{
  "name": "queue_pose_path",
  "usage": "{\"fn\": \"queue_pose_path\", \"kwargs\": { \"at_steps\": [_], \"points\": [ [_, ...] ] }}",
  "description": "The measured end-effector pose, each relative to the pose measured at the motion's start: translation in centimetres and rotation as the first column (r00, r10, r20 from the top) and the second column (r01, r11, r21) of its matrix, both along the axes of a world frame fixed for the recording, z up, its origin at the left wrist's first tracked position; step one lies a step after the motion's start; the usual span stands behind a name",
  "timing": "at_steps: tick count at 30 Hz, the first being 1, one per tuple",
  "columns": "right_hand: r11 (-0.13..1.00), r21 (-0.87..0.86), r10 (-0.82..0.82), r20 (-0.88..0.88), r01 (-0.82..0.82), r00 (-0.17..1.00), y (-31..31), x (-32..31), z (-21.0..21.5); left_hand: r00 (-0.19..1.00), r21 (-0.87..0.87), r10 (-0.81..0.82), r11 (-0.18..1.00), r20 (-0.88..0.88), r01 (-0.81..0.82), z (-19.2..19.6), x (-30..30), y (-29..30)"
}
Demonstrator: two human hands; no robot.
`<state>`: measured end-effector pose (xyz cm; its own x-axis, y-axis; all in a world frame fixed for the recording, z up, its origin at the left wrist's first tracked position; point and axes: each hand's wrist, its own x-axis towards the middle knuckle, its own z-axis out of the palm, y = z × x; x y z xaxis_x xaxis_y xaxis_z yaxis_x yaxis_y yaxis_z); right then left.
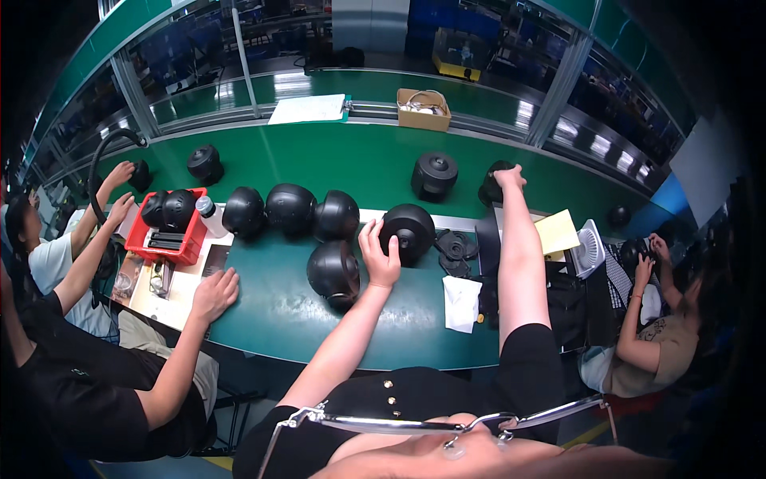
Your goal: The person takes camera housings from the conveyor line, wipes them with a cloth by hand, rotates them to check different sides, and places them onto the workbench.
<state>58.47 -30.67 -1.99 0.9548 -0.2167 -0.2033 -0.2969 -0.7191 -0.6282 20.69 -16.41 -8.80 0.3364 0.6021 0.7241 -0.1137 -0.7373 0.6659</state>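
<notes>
My left hand [382, 259] leans against the left side of a black round housing [412, 227], its thumb over the front face and its fingers apart. Just left of that hand, another black ball-shaped housing [333, 274] sits on the green worktable. My right arm reaches far forward onto the green belt. There my right hand [509, 176] is closed over the top of a dark housing [489, 191], which it partly hides. A black drum-shaped housing [435, 176] stands on the belt between my hands.
Several black ball housings [290, 209] line the belt's near edge. A red bin [191, 243] and a bottle [211, 215] are at left. Black plastic parts [456, 252], white paper [461, 303] and a white fan-like part [588, 249] lie right. Co-workers [104, 359] sit both sides.
</notes>
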Motion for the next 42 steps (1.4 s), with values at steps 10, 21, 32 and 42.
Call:
{"fn": "queue_pose_path", "kwargs": {
  "at_steps": [10, 21, 32, 42],
  "points": [
    [0.342, 0.311, 0.569, 0.682, -0.887, 0.459, -5.2, -16.2, 8.7, 0.970, 0.068, -0.209, 0.977, 0.127, 0.201, 4.0, -1.8, -2.4],
    [0.049, 0.999, 0.805, -0.053, 0.023, 0.591, -9.0, -29.6, 0.0, 0.634, -0.507, -0.741, 0.468, 0.222, 0.724, 6.0, -5.9, -6.8],
    [0.242, 0.771, 0.460, 0.443, -0.588, 0.770, -8.8, -36.1, -0.9, 0.776, -0.846, -0.483, 0.123, 0.405, 0.518, 2.2, -9.8, -5.7],
    [0.282, 0.770, 0.263, 0.512, -0.572, 0.818, -16.0, -35.8, 4.5, 0.759, -0.854, -0.474, 0.031, 0.445, 0.520, 3.7, -10.0, -5.4]
  ]
}}
